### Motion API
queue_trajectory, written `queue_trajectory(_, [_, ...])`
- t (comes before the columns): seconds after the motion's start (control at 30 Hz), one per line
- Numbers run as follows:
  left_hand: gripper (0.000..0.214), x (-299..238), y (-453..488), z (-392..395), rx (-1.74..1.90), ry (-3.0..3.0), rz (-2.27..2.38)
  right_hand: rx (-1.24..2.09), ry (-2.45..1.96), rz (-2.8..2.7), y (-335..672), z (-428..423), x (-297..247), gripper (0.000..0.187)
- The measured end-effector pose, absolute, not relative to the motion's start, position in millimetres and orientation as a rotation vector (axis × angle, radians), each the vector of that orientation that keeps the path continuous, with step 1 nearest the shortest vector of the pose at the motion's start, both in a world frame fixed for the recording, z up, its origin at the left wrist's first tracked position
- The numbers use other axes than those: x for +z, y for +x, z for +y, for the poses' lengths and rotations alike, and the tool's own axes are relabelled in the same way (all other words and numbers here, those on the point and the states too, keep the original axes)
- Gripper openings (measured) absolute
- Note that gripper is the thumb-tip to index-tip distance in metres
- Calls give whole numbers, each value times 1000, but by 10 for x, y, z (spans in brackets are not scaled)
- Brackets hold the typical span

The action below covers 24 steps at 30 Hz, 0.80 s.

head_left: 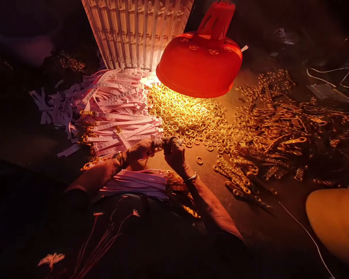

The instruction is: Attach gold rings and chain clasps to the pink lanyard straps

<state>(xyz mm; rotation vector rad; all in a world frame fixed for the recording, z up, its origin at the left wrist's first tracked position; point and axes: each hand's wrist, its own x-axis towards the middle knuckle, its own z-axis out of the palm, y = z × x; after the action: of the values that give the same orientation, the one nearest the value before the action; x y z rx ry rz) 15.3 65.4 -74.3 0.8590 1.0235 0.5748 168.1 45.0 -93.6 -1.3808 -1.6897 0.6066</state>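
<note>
The small piece (pixel 160 143) pinched between the left hand (pixel 139 152) and right hand (pixel 174 154) is mostly hidden in their grip and too small to tell. The far white slatted basket (pixel 133 31) is cut off by the top edge, the near-right orange dome (pixel 334 221) by the right edge.

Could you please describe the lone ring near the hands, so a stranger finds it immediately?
From the red plastic shade, look down past the heap of gold rings. Just right of the right hand, one ring lies alone, apart from the heap.
</note>
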Motion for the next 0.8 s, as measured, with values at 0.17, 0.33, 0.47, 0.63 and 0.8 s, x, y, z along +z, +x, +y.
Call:
queue_trajectory(0.17, [31,-813,256,633,780,914,1049,825,-1192,-1371,1749,692,-782,31])
queue_trajectory(0.33, [52,-908,293,583,913,889,918,1174,-953,-1100,2107,905,-410,28])
queue_trajectory(0.47, [43,-867,258,558,882,673,781,1138,-1103,-1206,2151,754,-357,32])
queue_trajectory(0.63, [26,-729,261,469,954,675,853,1166,-1196,-1362,1886,460,-565,40])
queue_trajectory(0.8, [29,-631,270,379,881,644,870,1157,-1290,-1401,1728,304,-641,38])
